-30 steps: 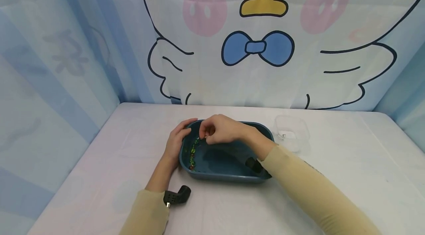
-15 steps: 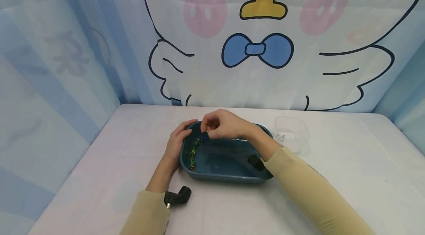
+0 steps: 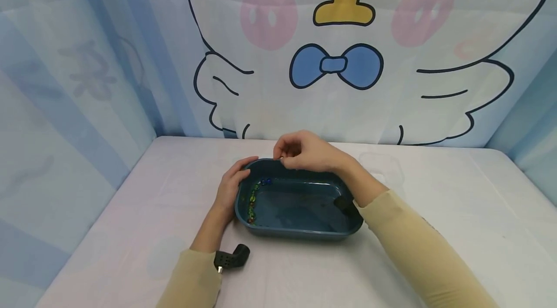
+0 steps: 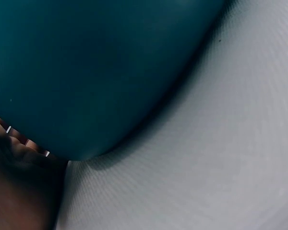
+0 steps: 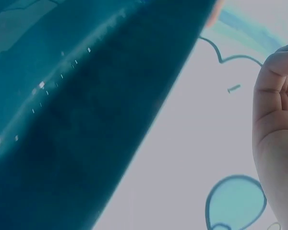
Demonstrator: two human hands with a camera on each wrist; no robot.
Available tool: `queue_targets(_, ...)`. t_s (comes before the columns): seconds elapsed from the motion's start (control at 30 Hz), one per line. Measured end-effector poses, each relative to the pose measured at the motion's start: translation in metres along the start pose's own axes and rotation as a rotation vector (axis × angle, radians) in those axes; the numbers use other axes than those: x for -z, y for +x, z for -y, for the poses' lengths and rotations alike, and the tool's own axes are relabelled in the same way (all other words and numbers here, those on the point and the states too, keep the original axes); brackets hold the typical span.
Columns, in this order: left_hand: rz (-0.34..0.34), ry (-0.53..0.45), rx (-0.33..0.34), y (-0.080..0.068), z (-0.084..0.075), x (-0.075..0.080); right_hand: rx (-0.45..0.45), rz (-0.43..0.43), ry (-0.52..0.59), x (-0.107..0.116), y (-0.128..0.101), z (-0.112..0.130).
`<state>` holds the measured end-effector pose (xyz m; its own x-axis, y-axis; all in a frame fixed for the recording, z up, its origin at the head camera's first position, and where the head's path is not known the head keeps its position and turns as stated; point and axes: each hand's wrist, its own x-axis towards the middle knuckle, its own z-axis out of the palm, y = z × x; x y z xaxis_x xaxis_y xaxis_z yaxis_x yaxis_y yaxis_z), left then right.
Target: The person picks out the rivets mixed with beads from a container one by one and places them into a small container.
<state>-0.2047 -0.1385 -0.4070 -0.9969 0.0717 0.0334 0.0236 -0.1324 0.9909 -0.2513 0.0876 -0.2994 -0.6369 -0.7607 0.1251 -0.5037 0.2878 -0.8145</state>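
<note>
A deep dark-blue tray (image 3: 304, 233) with rounded corners stands on the white-covered table. My left hand (image 3: 230, 184) holds its left end, thumb over the rim. Along the inner left side curves a row of small shiny beads (image 3: 252, 201), red, green and yellow, with blue ones at the far end. Over the far rim my right hand (image 3: 306, 151) has thumb and forefinger pinched together on a tiny reddish thing, too small to make out. The right wrist view shows the curled right hand (image 5: 278, 120) beyond the tray wall (image 5: 110, 120).
A clear plastic box (image 3: 380, 160) stands to the right behind the tray, partly behind my right forearm. A printed cloth backdrop (image 3: 335, 105) rises at the table's far edge. Black wrist cameras are strapped to both arms, the left one (image 3: 235, 256) near the tray's front.
My right hand has risen from inside the tray's left part up and right to the far rim, uncovering the blue beads. The left hand stays at the tray's left end.
</note>
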Motion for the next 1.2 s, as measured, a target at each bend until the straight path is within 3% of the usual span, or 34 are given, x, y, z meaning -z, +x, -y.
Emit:
queue_targets(0.7,0.008,0.009,-0.007,0.0,0.001,0.001,0.01,-0.214,0.014,0.041,-0.057,0.009)
queue_targets(0.9,0.0,0.015,0.003,0.0,0.002,0.001,0.019,-0.293,0.024,0.046,-0.081,0.002)
queue_targets(1.2,-0.001,0.029,-0.011,-0.001,0.002,0.0,-0.039,-0.408,0.008,0.052,-0.116,-0.011)
